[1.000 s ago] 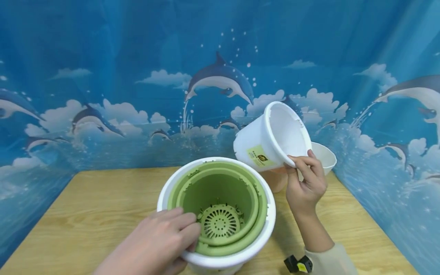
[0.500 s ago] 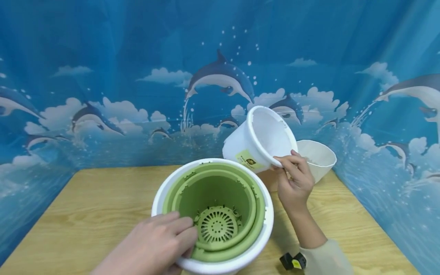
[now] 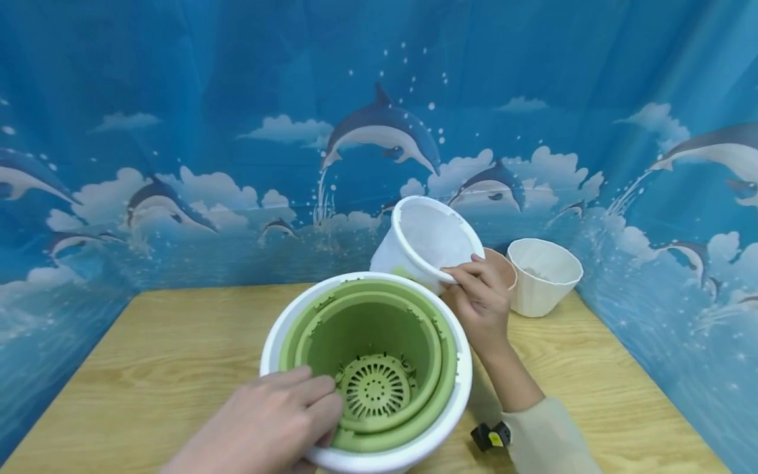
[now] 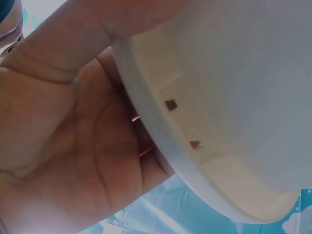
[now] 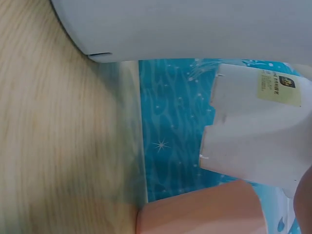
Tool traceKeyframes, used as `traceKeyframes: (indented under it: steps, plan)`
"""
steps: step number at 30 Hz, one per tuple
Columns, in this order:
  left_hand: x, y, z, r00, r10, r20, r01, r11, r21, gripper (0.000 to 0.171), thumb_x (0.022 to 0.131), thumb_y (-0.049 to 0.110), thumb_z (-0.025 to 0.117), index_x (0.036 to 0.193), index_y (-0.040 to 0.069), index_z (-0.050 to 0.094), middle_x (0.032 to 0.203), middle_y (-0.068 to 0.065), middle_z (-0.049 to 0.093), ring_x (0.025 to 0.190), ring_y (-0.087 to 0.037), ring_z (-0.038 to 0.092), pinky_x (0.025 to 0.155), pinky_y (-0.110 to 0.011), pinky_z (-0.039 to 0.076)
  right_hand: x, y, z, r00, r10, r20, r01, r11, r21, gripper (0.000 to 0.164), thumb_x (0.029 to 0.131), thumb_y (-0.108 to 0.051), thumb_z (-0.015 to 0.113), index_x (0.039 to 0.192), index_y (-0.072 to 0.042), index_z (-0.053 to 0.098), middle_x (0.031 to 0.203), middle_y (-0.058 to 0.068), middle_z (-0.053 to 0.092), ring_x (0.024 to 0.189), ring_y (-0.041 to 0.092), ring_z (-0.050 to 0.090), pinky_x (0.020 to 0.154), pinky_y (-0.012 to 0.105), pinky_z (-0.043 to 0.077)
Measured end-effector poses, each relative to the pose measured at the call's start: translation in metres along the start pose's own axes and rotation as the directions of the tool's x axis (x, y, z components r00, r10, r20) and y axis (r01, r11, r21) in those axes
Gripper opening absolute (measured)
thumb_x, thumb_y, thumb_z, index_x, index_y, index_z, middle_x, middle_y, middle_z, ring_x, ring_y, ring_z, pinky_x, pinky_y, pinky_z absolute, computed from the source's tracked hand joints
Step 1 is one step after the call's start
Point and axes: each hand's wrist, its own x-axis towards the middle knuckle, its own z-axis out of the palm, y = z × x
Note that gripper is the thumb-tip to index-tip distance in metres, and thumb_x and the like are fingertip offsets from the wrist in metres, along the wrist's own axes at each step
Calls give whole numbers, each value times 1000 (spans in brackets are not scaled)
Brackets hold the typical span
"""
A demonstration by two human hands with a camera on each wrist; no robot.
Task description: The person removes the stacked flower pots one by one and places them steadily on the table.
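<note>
My left hand (image 3: 269, 415) grips the near left rim of a large white flowerpot (image 3: 270, 342), its fingers curled over the edge. In the left wrist view, the thumb lies against the pot's outer wall (image 4: 243, 87). Two green flowerpots are nested inside, the outer one (image 3: 448, 382) around a smaller one (image 3: 379, 326) with a slotted bottom. Farther back, my right hand (image 3: 482, 306) pinches the rim of a second white flowerpot (image 3: 387, 253), tilted with its mouth facing up and right. The right wrist view shows its yellow-green label (image 5: 280, 87) and notched base edge.
Behind the right hand stands a terracotta-coloured pot (image 3: 503, 266), partly hidden. Beside it is a faceted cream pot (image 3: 539, 296) with something pale inside. A wooden table (image 3: 177, 355) carries everything, with a blue dolphin-print curtain (image 3: 237, 99) around it.
My right hand has moved left and slightly down with the tilted white flowerpot, uncovering the terracotta and cream pots. My left hand keeps its grip, the nested pots barely shifted.
</note>
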Motion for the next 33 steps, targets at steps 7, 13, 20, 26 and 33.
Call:
traceKeyframes:
  steps: [7,13,20,26,33]
  plan:
    - [0,0,0,1000,0,4,0,1000,-5,42,54,18,80,74,28,45,75,21,37,68,1,32,58,-14,33,-6,5,8,993,-21,112,22,1000,-7,18,80,7,72,95,-2,78,90,13,69,81,26,61,104,53,44]
    - [1,0,1,1000,-2,12,2,1000,-2,42,54,18,80,74,28,45,75,21,38,68,1,32,58,-14,34,-11,7,14,985,-20,169,17,1000,24,12,88,-1,68,96,-2,77,89,11,69,78,23,59,110,46,42]
    - [1,1,0,1000,1,-2,-1,1000,5,42,53,18,80,74,28,44,75,21,38,68,1,32,59,-14,34,-16,8,18,979,-37,203,32,999,26,25,100,-20,58,95,-6,78,87,8,68,81,23,63,108,47,43]
    - [2,0,0,1000,5,11,-5,1000,3,42,53,18,80,74,27,45,76,21,38,69,0,33,59,-14,34,-24,14,21,970,-80,231,79,997,15,23,96,0,54,87,1,75,90,14,69,84,30,65,104,47,46]
    - [1,-1,1,1000,7,8,-7,1000,-6,42,54,18,80,74,27,44,75,21,37,68,0,32,59,-14,33,-29,14,26,961,-63,268,56,998,33,28,102,-10,49,89,1,72,89,14,70,85,30,66,98,52,49]
